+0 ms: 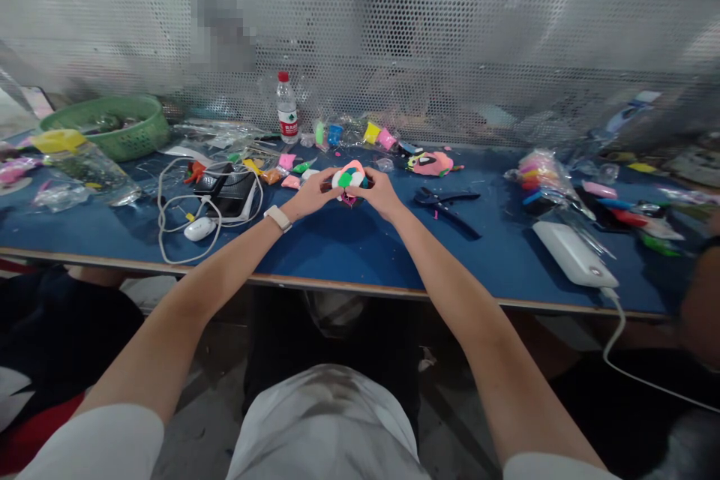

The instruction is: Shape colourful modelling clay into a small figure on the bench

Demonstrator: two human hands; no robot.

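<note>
Between my two hands, above the blue table, is a small colourful piece of soft modelling clay [346, 179], white, green and pink with some teal at its right side. My left hand [313, 195] grips it from the left with thumb and fingers. From the other side my right hand [382, 196] closes on it, its thumb near the front. Fingers cover part of the piece, and a dark pink part shows under it. Left of my left hand lie small packets of coloured clay [286, 161]. Dark-handled pliers [447, 202] rest to the right of my right hand.
A bottle with a red cap [287, 111] stands near the perforated metal screen. A pink clay figure [430, 163] lies back right. Left are a green basket [127, 139], a yellow-lidded container [84, 165] and a looped white cable [161, 214]. A white power bank [574, 253] lies right.
</note>
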